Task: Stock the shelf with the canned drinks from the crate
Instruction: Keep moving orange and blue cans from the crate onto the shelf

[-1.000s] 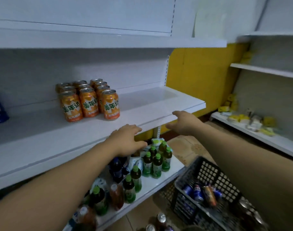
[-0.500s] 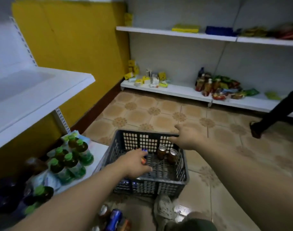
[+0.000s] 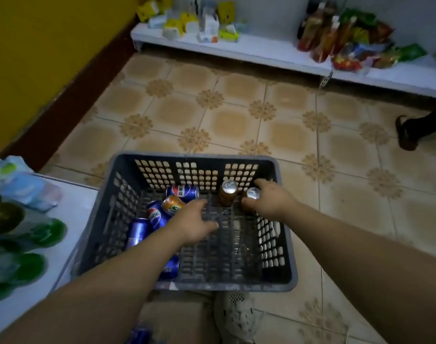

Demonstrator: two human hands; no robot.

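Fingers (image 3: 263, 182) seemingly round can (image 3: 253, 193), tiled floor (image 3: 236, 120)

Floor (image 3: 236, 125): tan tiles with brown rosette motifs at the corners. Left wall yellow (image 3: 38, 45), dark brown skirting (image 3: 70, 100) along its foot.

Far side: low white shelf (image 3: 261, 52) just above the floor. On it, from the left: a cluster of small yellow and white boxes (image 3: 194, 23); then upright reddish bottles (image 3: 321, 36); beside them a heap of bright snack packets (image 3: 365, 50), red and green.

Right edge: another person's foot in a dark shoe (image 3: 406, 132), heel raised, leg cut off by the frame.

Near left: lower shelf (image 3: 73, 214), white, carrying green-capped bottles (image 3: 26, 234), blurred, and a pale blue wrapped pack (image 3: 23, 187) behind them.

Bottom centre: a beige perforated shoe (image 3: 236, 316) on the tiles.
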